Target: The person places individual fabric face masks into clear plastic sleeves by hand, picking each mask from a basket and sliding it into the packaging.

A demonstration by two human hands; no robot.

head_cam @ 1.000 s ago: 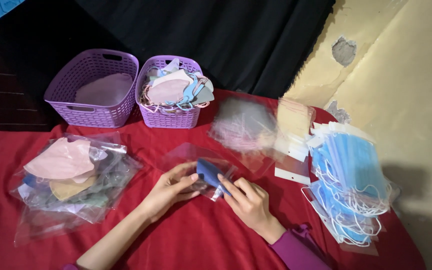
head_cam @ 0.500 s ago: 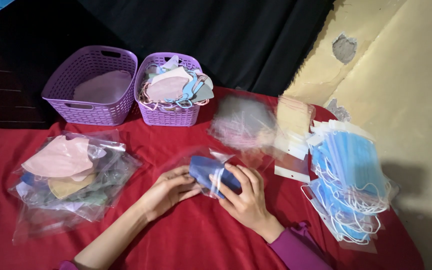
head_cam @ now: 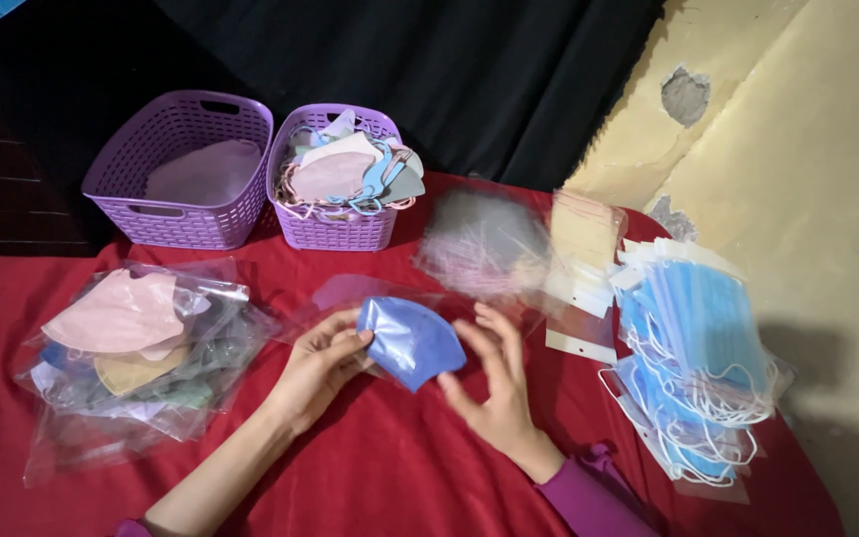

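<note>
Hard to make out: a blurred heap of clear sleeves (head_cam: 484, 244) beyond the right hand (head_cam: 494, 383), and the masks deep inside the two purple baskets (head_cam: 186, 214) farther back. Cut off at the lower edge: both forearms. Left of the left hand (head_cam: 322, 360), a pile of bagged masks (head_cam: 126, 348) in pink, tan and grey under crinkled clear plastic. Right of the right hand, white card tags (head_cam: 584, 318) and a stack of pale blue masks (head_cam: 693, 348) with white loops. Between the hands, a folded blue mask (head_cam: 412, 340) in a clear sleeve, pinched at its left end by left fingers; right hand spread wide just beside its right edge, gripping nothing, above the red tabletop (head_cam: 400, 477).
</note>
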